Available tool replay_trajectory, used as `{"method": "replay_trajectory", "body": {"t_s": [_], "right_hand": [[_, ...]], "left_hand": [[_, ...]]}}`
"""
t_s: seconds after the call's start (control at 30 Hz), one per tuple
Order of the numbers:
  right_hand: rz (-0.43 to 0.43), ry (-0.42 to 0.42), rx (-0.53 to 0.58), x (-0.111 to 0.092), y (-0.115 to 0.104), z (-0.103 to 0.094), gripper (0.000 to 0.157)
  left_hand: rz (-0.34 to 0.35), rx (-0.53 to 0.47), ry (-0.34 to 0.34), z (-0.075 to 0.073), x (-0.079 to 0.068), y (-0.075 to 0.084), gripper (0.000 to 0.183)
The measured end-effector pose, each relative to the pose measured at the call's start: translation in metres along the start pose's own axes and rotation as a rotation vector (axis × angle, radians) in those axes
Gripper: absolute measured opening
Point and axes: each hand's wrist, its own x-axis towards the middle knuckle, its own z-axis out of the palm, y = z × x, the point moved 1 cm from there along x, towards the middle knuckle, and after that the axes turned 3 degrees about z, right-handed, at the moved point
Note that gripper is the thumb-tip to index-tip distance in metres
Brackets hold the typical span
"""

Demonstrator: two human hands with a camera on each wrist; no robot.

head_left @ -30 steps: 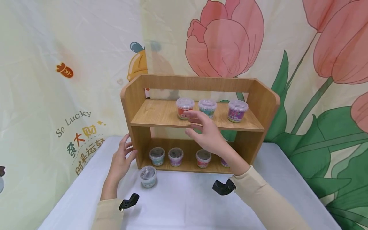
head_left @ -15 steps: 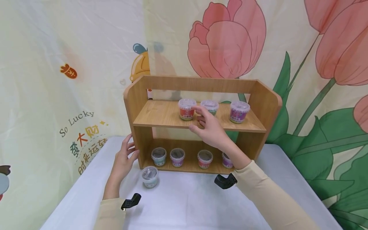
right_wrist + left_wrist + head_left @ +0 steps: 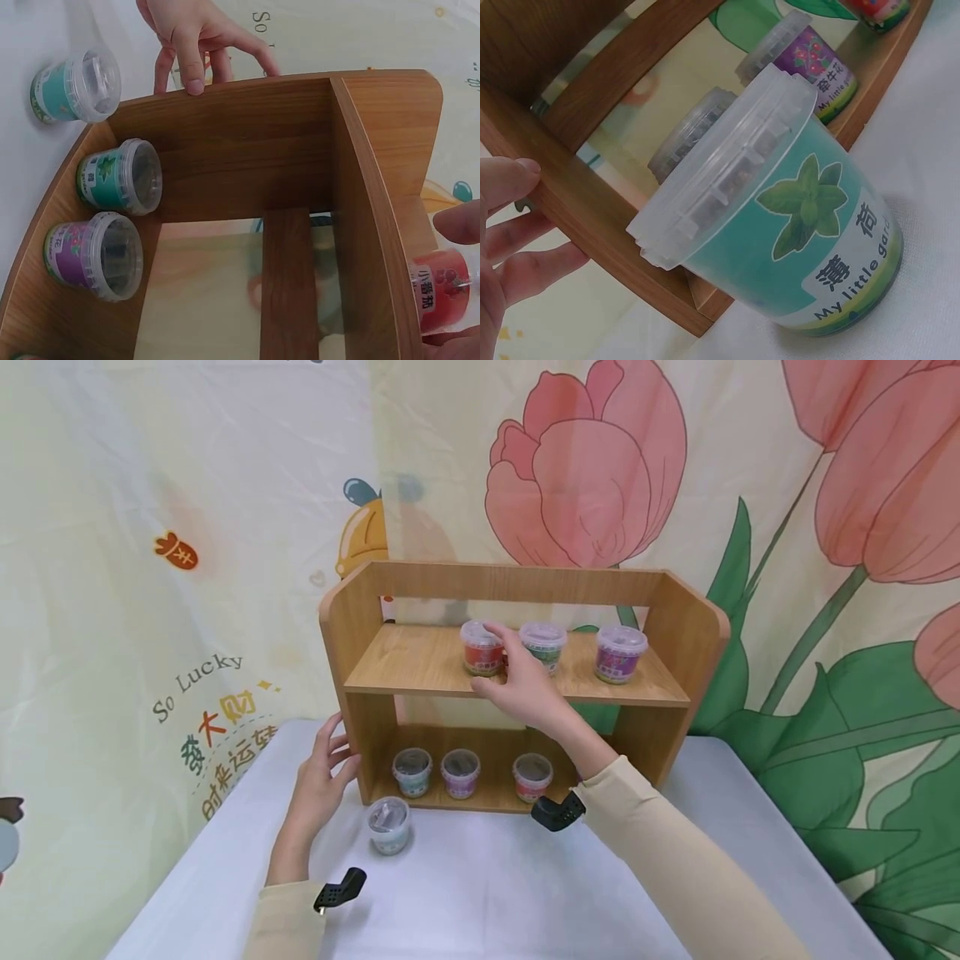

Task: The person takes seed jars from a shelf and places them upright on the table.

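My right hand (image 3: 525,689) is at the upper shelf of a small wooden rack (image 3: 517,696). Its fingers and thumb curve round a lidded plastic planting cup with a red tomato label (image 3: 478,657), which stands on that shelf; in the right wrist view a finger and the thumb (image 3: 450,349) lie on either side of it. Fingertips of my left hand (image 3: 318,785) touch the outer face of the rack's left side panel (image 3: 247,112), fingers spread. Below that hand, a teal mint-label cup (image 3: 780,225) stands on the table in front of the rack.
A green-label cup (image 3: 551,658) and a purple-label cup (image 3: 618,662) share the upper shelf. Lower down sit a teal cup (image 3: 412,779), a purple cup (image 3: 460,785) and a red cup (image 3: 531,787). A printed cloth (image 3: 262,460) hangs behind the white-covered table (image 3: 465,885).
My right hand has moved left and closed in round the red-label cup; its forearm now hides the lower shelf's rightmost purple cup. The left hand has stayed at the side panel.
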Motion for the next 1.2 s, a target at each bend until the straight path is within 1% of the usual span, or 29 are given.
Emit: {"method": "replay_trajectory", "body": {"t_s": [0.3, 0.47, 0.57, 0.8, 1.0, 1.2], "right_hand": [[0.031, 0.013, -0.038, 0.017, -0.002, 0.009, 0.084], [0.008, 0.021, -0.068, 0.023, -0.002, 0.010, 0.076], [-0.011, 0.023, -0.072, 0.024, -0.001, 0.010, 0.070], [-0.062, 0.027, -0.064, 0.025, 0.003, 0.010, 0.062], [-0.115, 0.038, -0.083, 0.025, 0.007, 0.012, 0.060], [-0.123, 0.056, -0.107, 0.021, 0.005, 0.014, 0.060]], "left_hand": [[-0.014, 0.002, -0.008, 0.000, -0.001, 0.000, 0.094], [-0.011, 0.003, -0.002, -0.001, -0.002, 0.002, 0.094], [-0.013, 0.000, -0.004, -0.001, -0.002, 0.003, 0.094], [-0.005, 0.003, -0.008, 0.000, 0.000, 0.003, 0.094], [-0.015, 0.007, -0.007, -0.001, 0.000, 0.001, 0.095], [-0.013, 0.001, -0.009, -0.001, -0.001, 0.001, 0.095]]}}
